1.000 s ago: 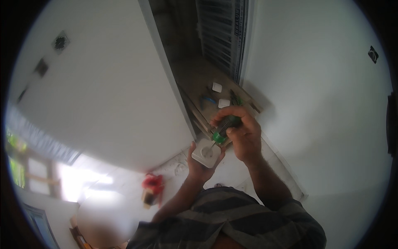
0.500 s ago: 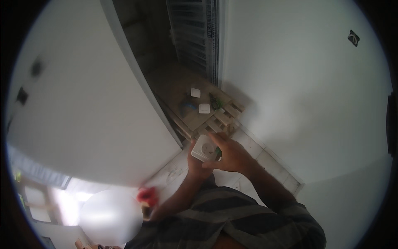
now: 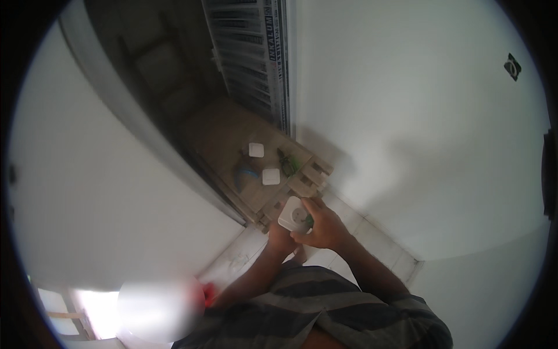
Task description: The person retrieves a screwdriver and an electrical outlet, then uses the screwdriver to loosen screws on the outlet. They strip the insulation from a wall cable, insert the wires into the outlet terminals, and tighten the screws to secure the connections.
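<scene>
A white square wall socket (image 3: 286, 221) with a round recessed face is held in front of my body, its face turned up. My left hand (image 3: 279, 238) is closed around its lower left side, the fingers mostly hidden beneath. My right hand (image 3: 328, 229) grips its right side, thumb at the lower edge and fingers at the upper one. Something small and green (image 3: 309, 220) shows between the right hand and the socket; its kind is hard to make out.
Past my hands a slatted wooden pallet (image 3: 229, 131) with a board on top carries two white square pieces (image 3: 271, 177), a blue curved item (image 3: 250, 173) and a green-and-black item (image 3: 288, 164). White walls flank it. A wall box (image 3: 512, 67) with a wire loop is at right.
My view has shifted, so the pallet sits lower and further left in it. Both hands stay on the socket, which is tilted slightly differently.
</scene>
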Demonstrator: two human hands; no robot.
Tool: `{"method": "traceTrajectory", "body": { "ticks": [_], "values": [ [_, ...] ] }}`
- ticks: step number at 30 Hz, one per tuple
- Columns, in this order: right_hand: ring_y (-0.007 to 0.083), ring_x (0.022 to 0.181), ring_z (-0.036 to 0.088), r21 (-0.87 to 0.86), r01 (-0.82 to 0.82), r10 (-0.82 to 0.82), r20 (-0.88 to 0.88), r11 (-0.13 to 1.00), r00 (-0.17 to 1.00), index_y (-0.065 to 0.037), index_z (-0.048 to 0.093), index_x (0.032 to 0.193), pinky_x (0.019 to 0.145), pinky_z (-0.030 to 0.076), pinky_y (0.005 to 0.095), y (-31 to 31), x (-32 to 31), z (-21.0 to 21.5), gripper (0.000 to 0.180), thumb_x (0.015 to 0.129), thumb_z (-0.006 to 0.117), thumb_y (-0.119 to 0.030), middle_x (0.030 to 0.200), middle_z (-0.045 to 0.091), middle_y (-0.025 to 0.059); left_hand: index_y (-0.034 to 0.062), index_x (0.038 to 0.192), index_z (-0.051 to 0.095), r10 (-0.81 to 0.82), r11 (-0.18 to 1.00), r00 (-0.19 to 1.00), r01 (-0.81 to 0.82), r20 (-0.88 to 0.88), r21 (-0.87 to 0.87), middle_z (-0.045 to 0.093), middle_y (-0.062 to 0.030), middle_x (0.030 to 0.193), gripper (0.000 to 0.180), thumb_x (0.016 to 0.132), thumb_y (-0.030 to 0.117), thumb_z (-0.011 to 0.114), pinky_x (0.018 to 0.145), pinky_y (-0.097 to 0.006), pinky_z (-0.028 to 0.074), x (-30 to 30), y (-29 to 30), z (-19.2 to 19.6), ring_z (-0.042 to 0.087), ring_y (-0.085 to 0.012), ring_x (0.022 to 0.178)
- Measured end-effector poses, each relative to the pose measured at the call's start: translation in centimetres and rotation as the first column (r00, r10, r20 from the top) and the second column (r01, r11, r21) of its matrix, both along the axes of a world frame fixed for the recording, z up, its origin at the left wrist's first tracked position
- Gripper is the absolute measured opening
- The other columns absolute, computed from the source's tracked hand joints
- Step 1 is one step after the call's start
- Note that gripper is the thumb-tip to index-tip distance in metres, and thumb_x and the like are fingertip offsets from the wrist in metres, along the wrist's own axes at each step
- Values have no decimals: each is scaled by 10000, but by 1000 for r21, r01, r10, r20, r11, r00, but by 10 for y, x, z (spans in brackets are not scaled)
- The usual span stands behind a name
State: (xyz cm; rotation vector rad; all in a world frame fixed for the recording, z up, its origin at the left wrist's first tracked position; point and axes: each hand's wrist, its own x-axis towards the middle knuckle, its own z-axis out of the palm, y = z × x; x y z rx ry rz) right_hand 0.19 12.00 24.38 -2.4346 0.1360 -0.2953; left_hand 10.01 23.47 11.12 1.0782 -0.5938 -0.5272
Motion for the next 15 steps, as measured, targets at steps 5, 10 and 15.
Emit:
{"method": "traceTrajectory", "body": {
  "ticks": [5, 10, 15],
  "values": [
    [392, 1166, 652, -78, -40, 58, 244, 996, 968, 17, 495, 1450, 978, 532, 446, -12, -18, 5, 734, 830, 803, -227, 1325, 606, 252, 105, 1380, 577, -308, 915, 821, 118, -481, -385, 640, -141, 1330, 596, 1060, 583, 421, 1052, -498, 495, -5, 6, 32, 616, -344, 1226],
    [191, 968, 683, 288, -46, -46, 306, 957, 951, 16, 545, 1335, 803, 550, 297, -22, -90, 100, 346, 1008, 591, -88, 1019, 676, 139, 114, 1323, 629, -394, 826, 682, -31, -616, -562, 637, -189, 1315, 606, 1037, 616, 445, 1019, -494, 512, -33, 22, 60, 611, -364, 1216],
    [223, 1017, 688, 319, -380, -61, 828, 868, 557, 13, 501, 1250, 839, 593, 345, -17, -109, 148, 195, 1094, 492, -103, 1129, 617, 145, 124, 1281, 659, 112, 945, 976, -162, -185, -284, 665, -193, 1265, 627, 1022, 655, 449, 960, -485, 534, -56, -4, 90, 639, -357, 1148]
  ]
}}
